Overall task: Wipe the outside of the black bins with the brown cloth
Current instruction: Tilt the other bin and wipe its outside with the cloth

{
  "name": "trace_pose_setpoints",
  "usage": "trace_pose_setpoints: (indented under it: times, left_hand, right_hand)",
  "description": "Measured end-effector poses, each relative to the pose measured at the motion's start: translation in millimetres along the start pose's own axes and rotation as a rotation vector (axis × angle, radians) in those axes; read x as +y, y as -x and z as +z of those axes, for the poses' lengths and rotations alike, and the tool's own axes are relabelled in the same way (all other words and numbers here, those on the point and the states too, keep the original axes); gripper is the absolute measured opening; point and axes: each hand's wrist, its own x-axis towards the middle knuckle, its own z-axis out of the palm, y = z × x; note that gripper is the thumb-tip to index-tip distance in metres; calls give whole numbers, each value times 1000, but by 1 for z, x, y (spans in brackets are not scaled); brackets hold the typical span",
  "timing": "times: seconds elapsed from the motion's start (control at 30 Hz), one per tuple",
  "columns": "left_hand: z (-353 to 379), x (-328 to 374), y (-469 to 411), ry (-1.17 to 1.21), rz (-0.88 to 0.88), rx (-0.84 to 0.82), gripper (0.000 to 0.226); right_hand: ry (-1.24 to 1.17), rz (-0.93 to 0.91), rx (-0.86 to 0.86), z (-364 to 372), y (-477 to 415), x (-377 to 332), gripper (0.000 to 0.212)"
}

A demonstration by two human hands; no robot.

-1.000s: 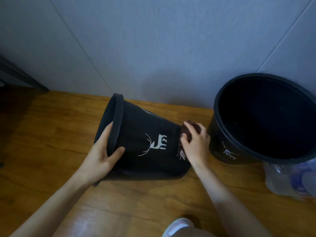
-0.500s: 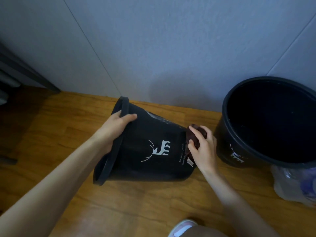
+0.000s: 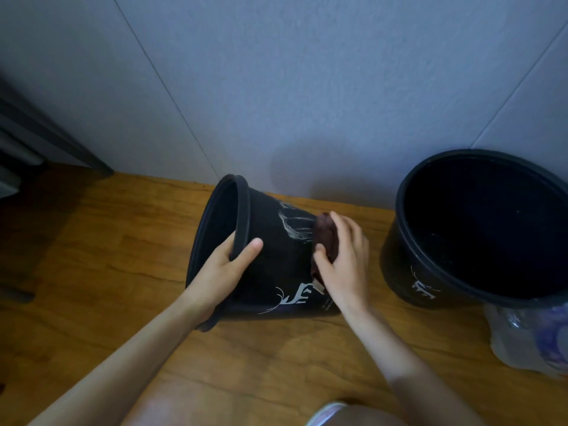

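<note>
- A dark metal furniture frame stands at the far left, well left of the tipped bin, against the pale paneled wall.
- The floor is warm brown wood-grain plank, smooth with a slight sheen.
- Two black bins are in sight, both round, tapered and matte, each printed with a white deer emblem.
- The tipped bin lies on its side on the floor, its thick rolled rim facing left; what can be seen of its inside is dark.
- The left hand is closed around that rim, thumb over the outer wall, fingers hidden inside.
- White streaks mark the tipped bin's upper side, just left of the cloth.
- One brown cloth, soft and bunched, is pressed to the tipped bin's outer wall by the right hand, fingers curled over it, thumb beneath.
- The upright bin stands right of the tipped bin, near but apart; its interior is too dark to read.
- A crinkled clear plastic bag sits just right of the upright bin's base.
</note>
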Motion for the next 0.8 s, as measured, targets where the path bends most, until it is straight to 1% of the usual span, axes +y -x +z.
trace_pose_setpoints:
  times: [0.1,0.2,0.27,0.33,0.4,0.5,0.57,0.67,0.7,0.73,0.8]
  left_hand:
    - [6,5,-1,14,23,50,22]
    - [10,3,-2,12,50,35,28]
    - [10,1,-4,-4,58,15,32]
    - [10,0,-5,-10,66,-3,33]
    - [5,-1,-7,17,55,16,28]
    - [-5,-3,-5,47,13,67,25]
    - [-6,-4,-5,49,14,51,25]
    - [1,-3,-2,55,31,21,25]
    - [2,-3,-1,47,34,21,25]
    - [3,-3,-1,35,37,27,26]
    - [3,-6,0,12,37,33,27]
  right_hand:
    - [-71,-168,-104,0,-8,-36,56]
    - [-103,-312,-156,2,-12,-57,56]
    - [-83,-359,-148,3,-11,-61,55]
    - [-39,-361,-133,6,-9,-54,54]
    - [14,-284,-126,7,-10,-32,52]
    - [159,-10,-134,2,-15,14,49]
    - [233,164,-170,-4,-21,36,47]
    - [225,380,-190,-11,-26,42,45]
    - [205,405,-181,-10,-26,37,44]
    - [191,389,-171,-9,-27,27,43]
    - [169,260,-146,-4,-28,-5,43]
